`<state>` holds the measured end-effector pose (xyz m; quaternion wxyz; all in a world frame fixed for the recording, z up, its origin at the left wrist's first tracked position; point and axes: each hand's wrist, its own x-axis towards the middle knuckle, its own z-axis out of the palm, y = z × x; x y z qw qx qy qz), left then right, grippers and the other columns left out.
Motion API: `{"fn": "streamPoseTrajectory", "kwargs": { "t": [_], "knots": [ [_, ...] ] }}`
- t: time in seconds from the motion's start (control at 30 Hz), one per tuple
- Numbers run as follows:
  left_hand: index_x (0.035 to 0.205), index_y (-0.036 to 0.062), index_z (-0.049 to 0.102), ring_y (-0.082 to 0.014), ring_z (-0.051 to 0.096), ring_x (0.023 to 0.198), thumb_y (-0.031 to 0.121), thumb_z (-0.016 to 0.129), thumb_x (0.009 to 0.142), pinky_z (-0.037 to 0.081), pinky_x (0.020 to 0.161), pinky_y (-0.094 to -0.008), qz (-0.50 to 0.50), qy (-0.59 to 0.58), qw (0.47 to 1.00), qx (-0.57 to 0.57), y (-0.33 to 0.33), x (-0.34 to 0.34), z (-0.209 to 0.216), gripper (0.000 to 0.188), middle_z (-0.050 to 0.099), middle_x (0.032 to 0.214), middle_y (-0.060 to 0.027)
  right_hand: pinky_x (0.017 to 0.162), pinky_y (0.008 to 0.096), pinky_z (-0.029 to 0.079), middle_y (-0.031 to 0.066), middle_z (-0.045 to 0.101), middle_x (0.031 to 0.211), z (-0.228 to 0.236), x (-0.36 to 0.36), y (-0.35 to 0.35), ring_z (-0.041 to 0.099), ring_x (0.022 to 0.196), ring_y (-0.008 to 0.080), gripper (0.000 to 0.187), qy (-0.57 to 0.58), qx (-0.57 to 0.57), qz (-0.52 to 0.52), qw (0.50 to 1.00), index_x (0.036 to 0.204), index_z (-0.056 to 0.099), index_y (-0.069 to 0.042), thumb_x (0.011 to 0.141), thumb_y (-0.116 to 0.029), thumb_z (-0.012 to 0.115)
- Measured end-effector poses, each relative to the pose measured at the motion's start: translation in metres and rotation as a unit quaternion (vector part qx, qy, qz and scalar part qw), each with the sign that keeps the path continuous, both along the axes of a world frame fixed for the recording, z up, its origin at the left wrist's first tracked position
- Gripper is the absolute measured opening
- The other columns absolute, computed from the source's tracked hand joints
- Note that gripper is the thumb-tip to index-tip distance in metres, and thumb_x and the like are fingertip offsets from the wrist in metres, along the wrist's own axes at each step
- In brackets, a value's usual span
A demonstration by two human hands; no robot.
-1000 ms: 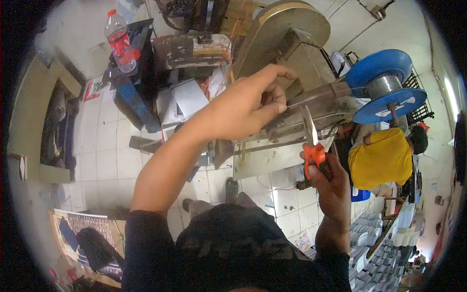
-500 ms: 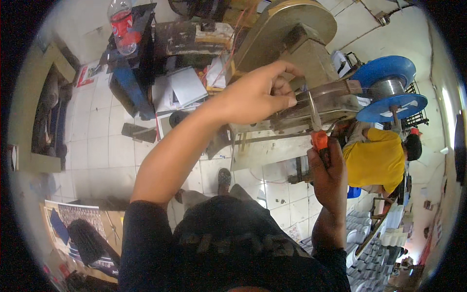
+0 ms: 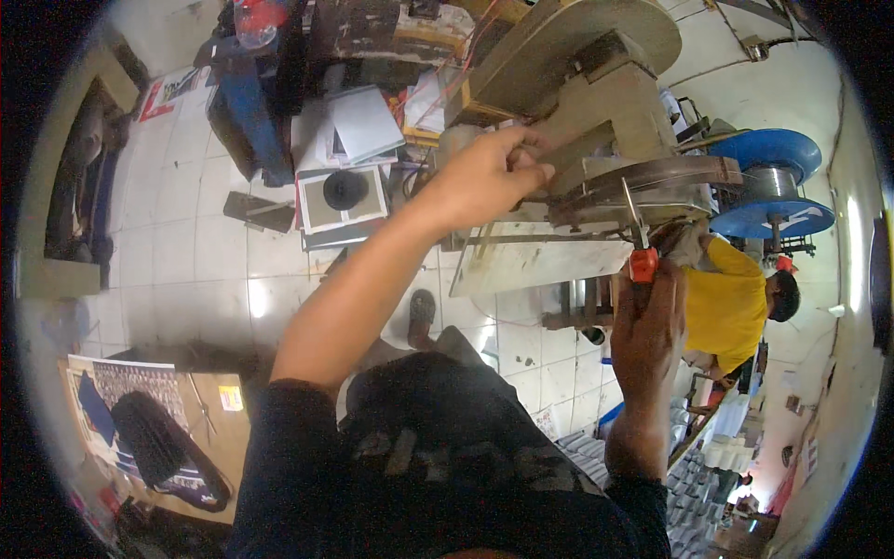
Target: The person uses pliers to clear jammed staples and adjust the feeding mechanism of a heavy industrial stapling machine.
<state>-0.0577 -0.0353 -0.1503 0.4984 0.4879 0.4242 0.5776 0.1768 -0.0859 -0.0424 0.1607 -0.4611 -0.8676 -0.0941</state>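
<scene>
Gripping scissors in front of the machine, left fingers curled in

Grips the orange-handled scissors (image 3: 643,265) in the right hand (image 3: 652,307), palm and fingers clamped round the handles, just below the machine (image 3: 643,107). Points the blades upward, across the machine's dark curved bar (image 3: 684,170) in this view; cannot tell whether touching it. Holds the left hand (image 3: 503,179) at the left edge of the machine, apart from the right. Bends the left fingers inward, thumb close to the fingertips; cannot tell whether pinching anything between them.

Has a blue spool (image 3: 750,220) just to the right of the machine, with silvery wire (image 3: 772,184) wound round its middle. Has a pale board (image 3: 549,265) slanting just below the machine, and a sandalled foot (image 3: 422,309) on the tiles to its lower left. Includes a person in a yellow shirt (image 3: 724,307), back turned, to the lower right of the machine.

Has papers (image 3: 366,124) to the left of the machine, beyond the left forearm, and near them a round black thing (image 3: 346,190) lying on a framed sheet (image 3: 321,207). Includes a bottle (image 3: 258,22), cut off by the upper edge, well to the upper left of the machine
</scene>
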Motion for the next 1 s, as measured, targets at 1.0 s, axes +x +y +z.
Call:
{"fn": "streamPoseTrajectory", "kwargs": {
  "t": [1.0],
  "knots": [
    [0.096,0.0041,0.071,-0.036,0.06,0.085,0.021,0.067,0.083,0.049,0.077,-0.0426,0.184,0.128,0.951,0.213,-0.003,0.058,-0.002,0.022,0.062,0.086,-0.0162,0.079,0.0486,0.048,0.0225,0.052,0.109,-0.029,-0.014,-0.012,0.055,0.096,0.0417,0.027,-0.076,0.07,-0.034,0.994,0.108,0.05,0.003,0.09,-0.015,0.06]
  ]
}}
